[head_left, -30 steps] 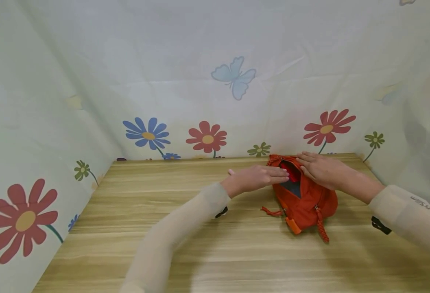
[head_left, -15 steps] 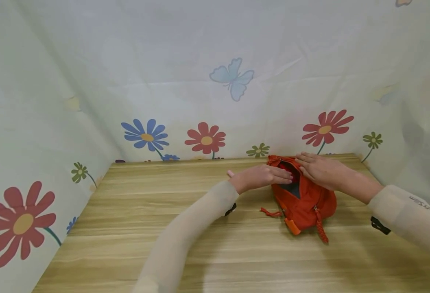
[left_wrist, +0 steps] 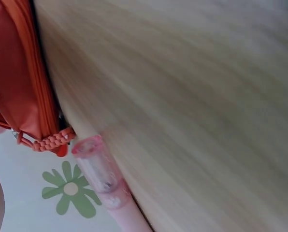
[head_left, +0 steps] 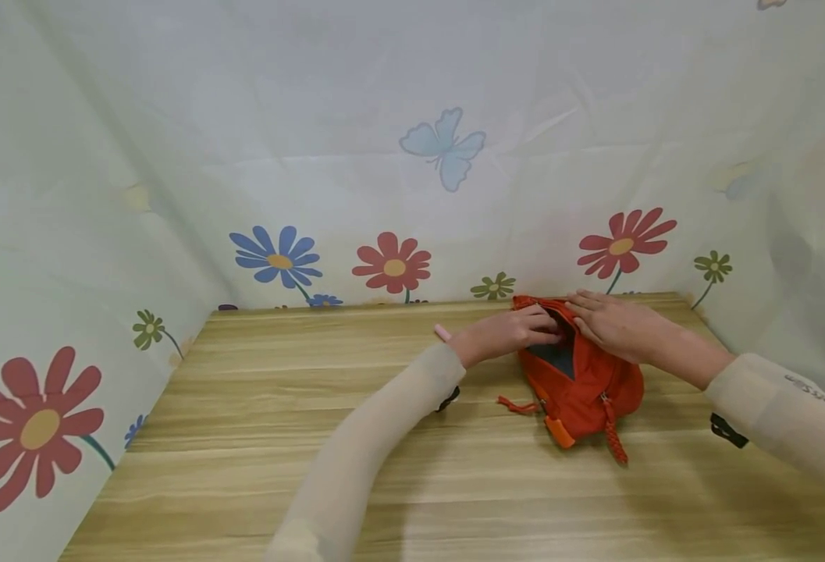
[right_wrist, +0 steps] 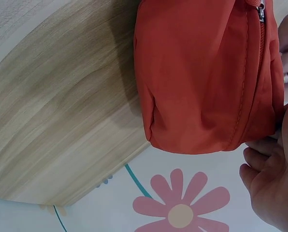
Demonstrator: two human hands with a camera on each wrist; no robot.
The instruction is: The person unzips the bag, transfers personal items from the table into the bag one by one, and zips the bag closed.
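Observation:
An orange-red zippered pouch with braided zipper pulls lies unzipped on the wooden table, its grey lining showing. My left hand reaches into the mouth from the left, fingers bent and fingertips hidden inside; whether they hold anything is unseen. My right hand lies over the pouch's right side at the opening. In the right wrist view, my right hand grips the pouch's edge with curled fingers. A pink tube-like stick with a clear section lies beyond my left wrist; the head view shows just its pink end.
The wooden table runs back to a white curtain printed with flowers and a butterfly. The pouch and the stick are near the table's back edge. A short red braided cord trails leftward from the pouch.
My left hand has moved right and into the pouch's mouth, its fingers going from straight to bent. The red item seen inside is now covered. My right hand has stayed in place.

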